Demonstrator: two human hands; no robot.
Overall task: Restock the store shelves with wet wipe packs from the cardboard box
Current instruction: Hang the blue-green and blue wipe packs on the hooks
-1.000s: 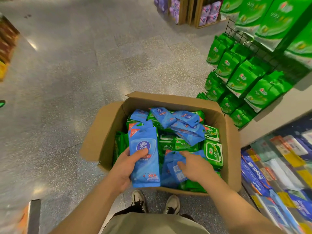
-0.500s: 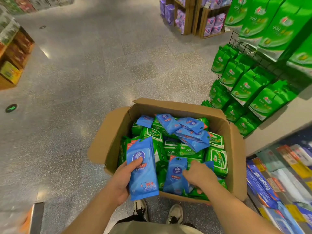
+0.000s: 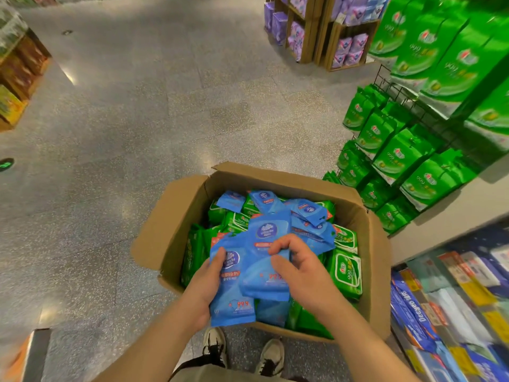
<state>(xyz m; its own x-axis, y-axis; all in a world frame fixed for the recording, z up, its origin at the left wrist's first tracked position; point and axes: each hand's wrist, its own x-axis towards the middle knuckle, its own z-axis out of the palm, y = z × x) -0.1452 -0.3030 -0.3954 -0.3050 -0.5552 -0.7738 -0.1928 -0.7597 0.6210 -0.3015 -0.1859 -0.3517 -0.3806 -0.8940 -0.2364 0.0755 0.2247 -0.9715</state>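
While both forearms reach down over the box (image 3: 176, 221), the left hand (image 3: 205, 285) grips a blue pack (image 3: 232, 304) by its left edge, thumb on its face, and the right hand (image 3: 298, 267) curls fingers over the top of a second blue pack (image 3: 264, 271) that overlaps the first. Both packs sit above the box's near half, over loose blue and green packs (image 3: 345, 271). Floor (image 3: 165, 119) lies open left and ahead; a green-pack rack (image 3: 399, 150) and shelf (image 3: 454, 299) stand just beside the box on the right.
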